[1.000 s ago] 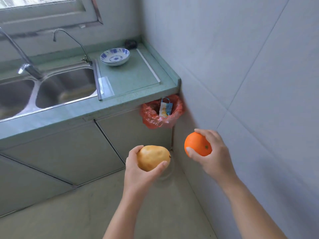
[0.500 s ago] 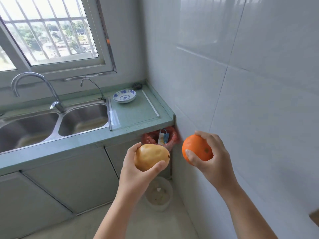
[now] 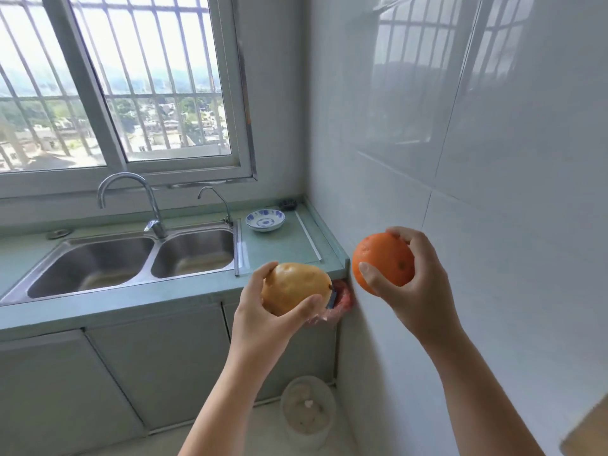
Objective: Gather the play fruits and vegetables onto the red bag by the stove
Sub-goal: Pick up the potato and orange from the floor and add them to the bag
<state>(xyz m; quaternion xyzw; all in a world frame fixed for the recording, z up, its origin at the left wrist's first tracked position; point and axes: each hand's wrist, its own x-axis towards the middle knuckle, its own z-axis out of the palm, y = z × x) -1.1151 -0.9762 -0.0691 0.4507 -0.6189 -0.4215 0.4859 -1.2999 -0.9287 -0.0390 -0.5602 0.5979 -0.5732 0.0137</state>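
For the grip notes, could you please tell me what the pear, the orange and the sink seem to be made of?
The pear: probably plastic, smooth matte yellow-brown skin; foam cannot be ruled out. The orange: probably plastic, dimpled matte peel. The sink: stainless steel, brushed grey with soft reflections.

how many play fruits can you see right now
2: a pear held in the left hand and an orange held in the right hand. More may lie outside the view.
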